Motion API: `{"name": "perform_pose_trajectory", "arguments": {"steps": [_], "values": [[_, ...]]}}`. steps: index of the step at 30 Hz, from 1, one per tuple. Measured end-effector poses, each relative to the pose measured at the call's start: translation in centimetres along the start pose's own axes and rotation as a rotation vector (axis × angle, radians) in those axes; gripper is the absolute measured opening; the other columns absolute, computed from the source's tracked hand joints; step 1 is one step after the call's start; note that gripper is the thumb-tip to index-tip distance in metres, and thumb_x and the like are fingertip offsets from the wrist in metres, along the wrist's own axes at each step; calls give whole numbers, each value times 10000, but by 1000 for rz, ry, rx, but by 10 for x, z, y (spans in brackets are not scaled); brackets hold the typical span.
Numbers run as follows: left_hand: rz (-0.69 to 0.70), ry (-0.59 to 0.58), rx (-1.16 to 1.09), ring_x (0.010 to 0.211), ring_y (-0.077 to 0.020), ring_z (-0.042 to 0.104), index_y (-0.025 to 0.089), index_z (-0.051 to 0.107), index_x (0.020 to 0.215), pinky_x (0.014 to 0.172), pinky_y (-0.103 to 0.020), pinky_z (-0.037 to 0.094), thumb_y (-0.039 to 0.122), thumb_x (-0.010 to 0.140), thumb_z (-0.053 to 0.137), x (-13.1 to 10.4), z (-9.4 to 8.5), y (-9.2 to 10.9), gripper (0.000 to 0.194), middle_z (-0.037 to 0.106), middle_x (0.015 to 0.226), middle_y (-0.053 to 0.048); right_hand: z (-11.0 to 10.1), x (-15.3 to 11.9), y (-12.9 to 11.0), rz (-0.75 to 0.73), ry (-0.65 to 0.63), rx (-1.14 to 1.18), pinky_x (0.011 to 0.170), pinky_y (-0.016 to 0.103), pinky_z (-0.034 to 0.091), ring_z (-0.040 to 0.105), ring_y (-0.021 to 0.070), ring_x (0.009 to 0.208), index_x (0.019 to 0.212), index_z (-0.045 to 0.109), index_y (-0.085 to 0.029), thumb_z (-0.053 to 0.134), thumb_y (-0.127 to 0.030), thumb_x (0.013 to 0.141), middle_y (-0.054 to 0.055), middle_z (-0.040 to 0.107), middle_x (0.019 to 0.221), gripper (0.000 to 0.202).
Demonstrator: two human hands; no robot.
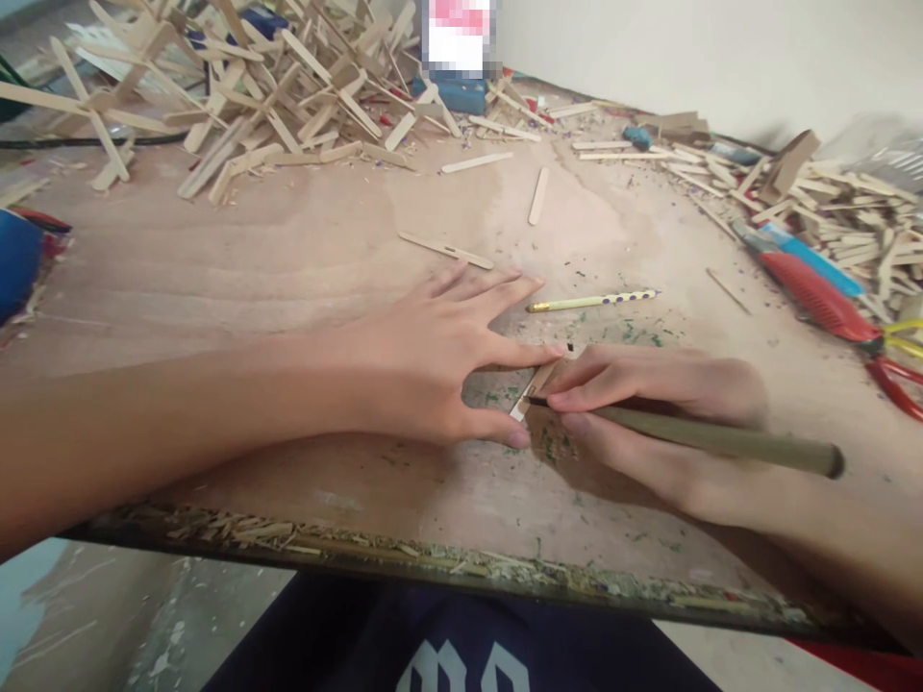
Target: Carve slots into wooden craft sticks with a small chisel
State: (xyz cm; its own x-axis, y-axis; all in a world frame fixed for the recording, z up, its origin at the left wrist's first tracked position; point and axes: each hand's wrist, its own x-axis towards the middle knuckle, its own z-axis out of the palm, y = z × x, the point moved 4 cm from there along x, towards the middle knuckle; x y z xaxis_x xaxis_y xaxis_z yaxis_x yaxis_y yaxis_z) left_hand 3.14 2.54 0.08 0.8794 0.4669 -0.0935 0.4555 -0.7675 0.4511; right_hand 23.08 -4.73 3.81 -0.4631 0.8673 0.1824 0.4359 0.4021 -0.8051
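My left hand [447,351] lies spread on the wooden table, its thumb and index finger pressing near the two ends of a short craft stick [542,378]. The stick lies tilted and has dark marks on it. A pale ruler-like edge [516,408] shows by the thumb. My right hand [627,394] grips a dark olive pencil [721,440], its tip touching the stick. Beyond the hands rests a pale yellow pencil [595,301] with dark spots. Another craft stick [445,250] with a slot lies just past my left fingers.
Jumbled craft sticks glued together [288,91] stand at the back left. Loose cut pieces [851,221] pile up at the right, near red-handled pliers [822,293]. A blue object [18,259] sits at the left edge. Wood scraps [303,538] line the table's front edge.
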Motion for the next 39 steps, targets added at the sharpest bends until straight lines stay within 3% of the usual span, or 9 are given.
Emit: {"name": "perform_pose_trajectory", "arguments": {"steps": [5, 10, 16, 20, 26, 31, 35, 39], "values": [[-23, -39, -27, 1849, -425, 90, 428, 604, 1707, 1465, -736, 12, 827, 1003, 746, 1, -2, -1, 822, 97, 1985, -108, 0, 1, 1, -18, -24, -4, 853, 298, 707, 862, 186, 902, 947, 831, -276, 743, -118, 1002, 26, 881, 993, 189], [-26, -45, -30, 1852, -412, 85, 435, 615, 1697, 1467, -732, -17, 837, 1005, 727, 2, -3, -1, 808, 102, 1988, -90, 0, -2, -1, -43, -44, -13, 781, 257, 687, 855, 164, 875, 989, 853, -261, 735, -107, 1012, 27, 885, 1001, 195], [-63, -74, -30, 1854, -409, 63, 439, 578, 1725, 1477, -704, -5, 858, 978, 747, 2, -5, 3, 873, 51, 1990, -89, -9, -5, 7, 89, 201, 82, 830, 236, 696, 857, 157, 893, 983, 904, -279, 821, -118, 979, 19, 900, 1028, 181], [-51, -57, -33, 1848, -435, 86, 427, 613, 1703, 1470, -729, 3, 860, 993, 727, 1, -5, 2, 839, 73, 1987, -100, -5, 0, 7, 74, 100, 109, 807, 267, 708, 865, 179, 877, 927, 879, -252, 824, -130, 966, 34, 897, 1000, 140], [-19, -12, -37, 1853, -398, 98, 417, 615, 1701, 1472, -713, -4, 843, 1006, 723, 0, -2, 1, 822, 108, 1982, -120, -4, -1, 5, 60, 78, 83, 831, 241, 700, 864, 158, 892, 934, 865, -252, 794, -115, 983, 22, 895, 1010, 162], [-46, -58, -50, 1856, -393, 58, 428, 593, 1716, 1473, -684, -45, 853, 999, 720, 2, -1, 1, 843, 73, 1991, -81, -5, -1, 4, 27, 40, 14, 810, 207, 682, 860, 143, 904, 981, 859, -229, 782, -104, 1010, 39, 895, 1044, 150], [-70, -70, -52, 1858, -387, 33, 446, 600, 1707, 1481, -640, -54, 884, 974, 724, 2, -3, 1, 863, 43, 1995, -52, -3, -1, -1, -81, -28, -63, 826, 230, 682, 854, 150, 902, 999, 835, -225, 751, -95, 1031, 57, 882, 1025, 158], [-108, -98, -53, 1853, -430, 11, 441, 628, 1689, 1480, -663, -54, 882, 952, 749, 2, -6, 1, 867, 10, 1998, -31, -2, -5, -5, -138, -17, -139, 831, 216, 663, 850, 136, 930, 1008, 792, -226, 737, -49, 1014, 50, 873, 1028, 185]]}}
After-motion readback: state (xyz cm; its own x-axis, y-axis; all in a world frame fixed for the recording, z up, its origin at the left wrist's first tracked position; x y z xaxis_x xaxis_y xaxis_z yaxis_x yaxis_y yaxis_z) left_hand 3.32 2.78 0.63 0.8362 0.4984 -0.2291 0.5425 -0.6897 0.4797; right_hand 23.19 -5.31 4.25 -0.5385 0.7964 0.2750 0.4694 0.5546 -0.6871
